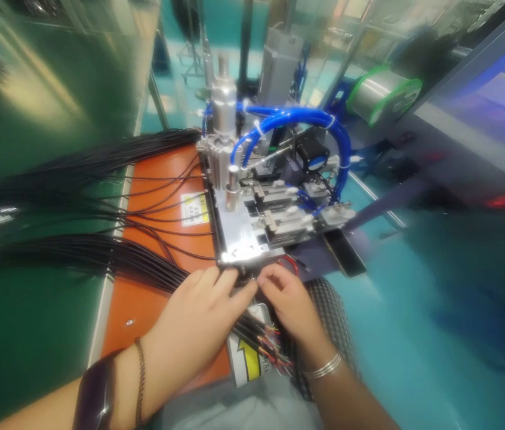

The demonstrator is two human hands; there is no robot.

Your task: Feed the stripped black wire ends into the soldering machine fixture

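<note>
left hand (194, 325) and right hand (291, 304) sit close together at the near edge of a pneumatic fixture (237, 242), fingers (246, 292) almost meeting around a dark bunch of wire at the plate corner. can't tell if either hand is clamped on it; the fingers hide the contact. black wire bundle (100, 257) runs in from the left across an orange mat (145, 322) and fans toward the fixture. stripped ends with coloured cores (265, 346) stick out below the hands, over a yellow-arrow label (248, 364). blue tubing (297, 116) loops over the fixture. a black phone-like slab (344, 254) lies just beside its front right corner. solder spool (384, 95) sits behind on the right, monitor (489, 101) at far right. left wrist has a dark band (95, 397), right wrist a silver bangle (322, 366).
</note>
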